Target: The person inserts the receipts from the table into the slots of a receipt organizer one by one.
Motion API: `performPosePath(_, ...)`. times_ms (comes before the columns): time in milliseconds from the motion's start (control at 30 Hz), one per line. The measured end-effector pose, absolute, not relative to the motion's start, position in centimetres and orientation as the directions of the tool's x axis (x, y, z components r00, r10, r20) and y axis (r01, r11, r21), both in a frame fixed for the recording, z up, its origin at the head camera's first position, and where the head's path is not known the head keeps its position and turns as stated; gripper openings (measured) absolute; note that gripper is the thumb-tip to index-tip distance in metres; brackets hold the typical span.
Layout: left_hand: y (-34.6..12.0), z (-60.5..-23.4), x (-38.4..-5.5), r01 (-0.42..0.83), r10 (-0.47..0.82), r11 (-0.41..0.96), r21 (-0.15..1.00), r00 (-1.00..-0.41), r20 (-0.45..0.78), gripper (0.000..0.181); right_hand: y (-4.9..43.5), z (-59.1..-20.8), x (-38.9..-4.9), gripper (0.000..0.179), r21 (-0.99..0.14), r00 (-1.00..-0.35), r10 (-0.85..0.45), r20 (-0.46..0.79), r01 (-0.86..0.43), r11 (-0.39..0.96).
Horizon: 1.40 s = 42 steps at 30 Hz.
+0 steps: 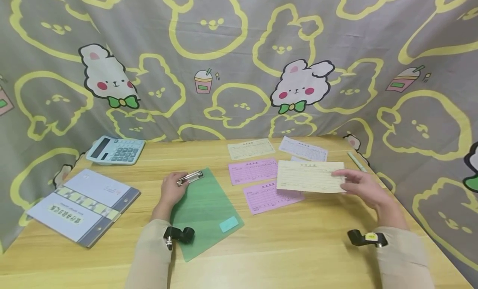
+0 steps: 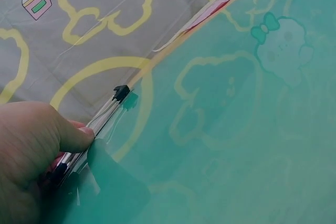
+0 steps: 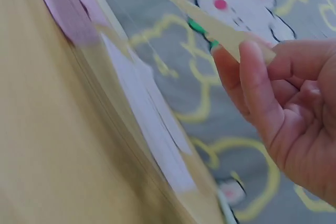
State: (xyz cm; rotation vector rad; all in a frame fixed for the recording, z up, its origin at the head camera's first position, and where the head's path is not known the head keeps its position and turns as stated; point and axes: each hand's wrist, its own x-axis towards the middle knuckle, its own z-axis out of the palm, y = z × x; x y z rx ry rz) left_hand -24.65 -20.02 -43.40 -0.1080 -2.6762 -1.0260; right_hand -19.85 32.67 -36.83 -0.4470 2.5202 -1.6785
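My left hand [image 1: 173,193] grips the metal clip [image 1: 190,178] at the top of a translucent green clip folder [image 1: 203,210] on the table. In the left wrist view the thumb presses the clip, while the fingers beneath are mostly hidden. A small light-blue label marks the folder's lower corner. My right hand [image 1: 364,191] pinches the right end of a pale yellow printed slip [image 1: 310,178] between thumb and fingers, held above the table. Behind and below that slip lie two purple slips [image 1: 253,171], partly covered by it in the head view.
Farther back rest another pale yellow slip [image 1: 251,149] and white slips [image 1: 303,149]. A light-green pen [image 1: 357,161] lies near the right edge. On the left are a blue calculator [image 1: 117,150] and a grey-blue account book [image 1: 84,206]. Patterned curtain [image 1: 239,65] surrounds the table [image 1: 284,256].
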Motion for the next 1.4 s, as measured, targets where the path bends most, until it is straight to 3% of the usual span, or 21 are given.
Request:
performPosePath(267, -19.9, -43.5, -24.8, 0.149, -0.034, 0.744, 0.652, -0.965, 0.260, 0.031, 27.2, -37.3, -23.1, 0.033, -0.940, -0.932, -0.355, 0.066, -0.178, 0.291)
performPosePath(700, -20.1, -43.4, -24.7, 0.168, -0.035, 0.741, 0.651, -0.958, 0.286, 0.030, 17.6, -38.5, -26.0, 0.031, -0.928, -0.907, -0.415, 0.073, -0.214, 0.304)
performPosePath(1100, -20.0, -43.2, -24.7, 0.133, -0.055, 0.694, 0.708, -0.970, 0.236, 0.031, 10.9, -39.8, -26.5, 0.039, -0.933, -0.874, -0.483, 0.058, -0.220, 0.286)
performPosePath(1400, -19.9, -42.9, -24.6, 0.085, -0.067, 0.678, 0.731, -0.982, 0.176, 0.032, 7.0, -40.2, -26.3, 0.042, -0.909, -0.886, -0.464, -0.018, -0.179, 0.377)
